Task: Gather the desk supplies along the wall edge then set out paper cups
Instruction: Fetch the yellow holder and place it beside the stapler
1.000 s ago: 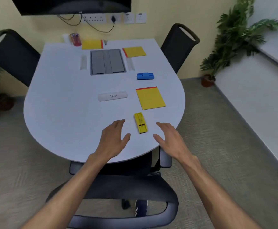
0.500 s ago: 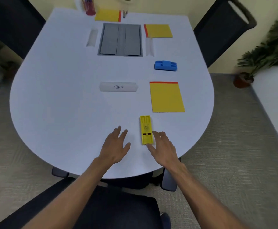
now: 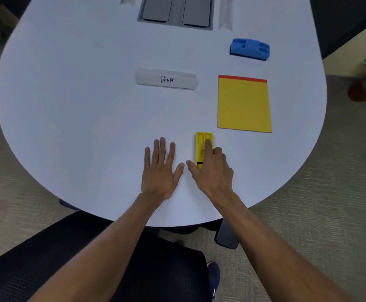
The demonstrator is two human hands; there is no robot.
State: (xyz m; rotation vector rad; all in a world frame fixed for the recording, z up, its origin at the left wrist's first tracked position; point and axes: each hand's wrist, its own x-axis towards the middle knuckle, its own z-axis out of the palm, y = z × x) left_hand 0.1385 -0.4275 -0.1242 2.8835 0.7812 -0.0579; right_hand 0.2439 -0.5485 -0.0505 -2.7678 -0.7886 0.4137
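Nearest, a black mesh chair point(image 3: 47, 269) stands on grey carpet point(image 3: 308, 214) against a white rounded table point(image 3: 79, 116). Left hand point(image 3: 160, 171) lies flat on the table, fingers straight and spread. Right hand point(image 3: 212, 173): index finger along the top of the yellow plastic block point(image 3: 200, 147), thumb just left of it, other fingers bent at its right; a closed grip cannot be confirmed. Beyond the fingertips lie a yellow notepad point(image 3: 244, 105), a nameplate point(image 3: 166, 79) reading "PANDA", a blue plastic block point(image 3: 250, 49), then a grey hatch point(image 3: 175, 12).
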